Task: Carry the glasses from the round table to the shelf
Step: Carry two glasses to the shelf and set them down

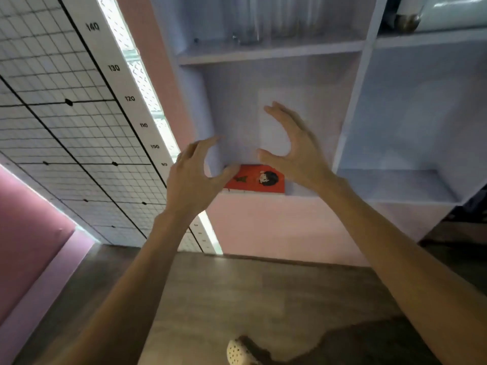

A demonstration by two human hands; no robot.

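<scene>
Glasses (263, 25) stand on the shelf (268, 52) above both open, empty hands (297, 151).

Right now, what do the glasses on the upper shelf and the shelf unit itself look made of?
The glasses look like clear glass: see-through with bright streaks, though blurred. The shelf unit looks like painted or laminated board, pale lilac and matte, with flat square edges; its core cannot be told.

Single head-worn wide-angle view, no second view to share scene. Looks forward and slightly down from standing height, close to pale shelf (271, 52) unit, its compartments filling upper right. Frame tilted: grid wall chart (66, 106) slants across left. Both forearms enter from bottom edge. Wooden floor (250, 299) below.
</scene>
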